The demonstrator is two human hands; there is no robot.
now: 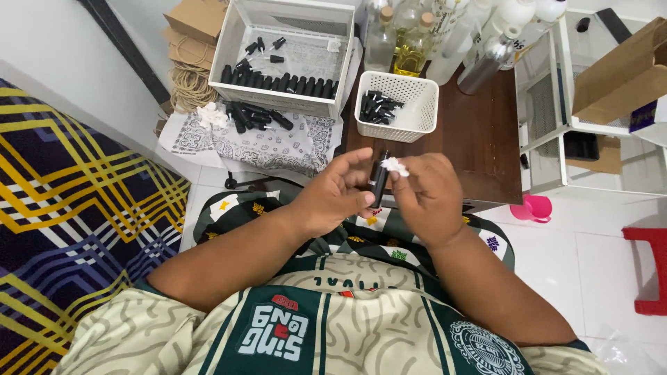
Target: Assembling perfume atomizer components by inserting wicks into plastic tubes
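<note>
L hand [337, 198] in a closed grip round a small black bottle [379, 182], held upright over the lap; R hand [425, 198] pinches a white wad [396, 165] at the bottle's top. Just beyond, on a dark wood desk [486, 146], a white basket [399, 105] w/ black caps. Behind it, glass bottles [417, 42]. To the left, a white crate [281, 55] w/ more black bottles; others lie on a patterned cloth [271, 146].
</note>
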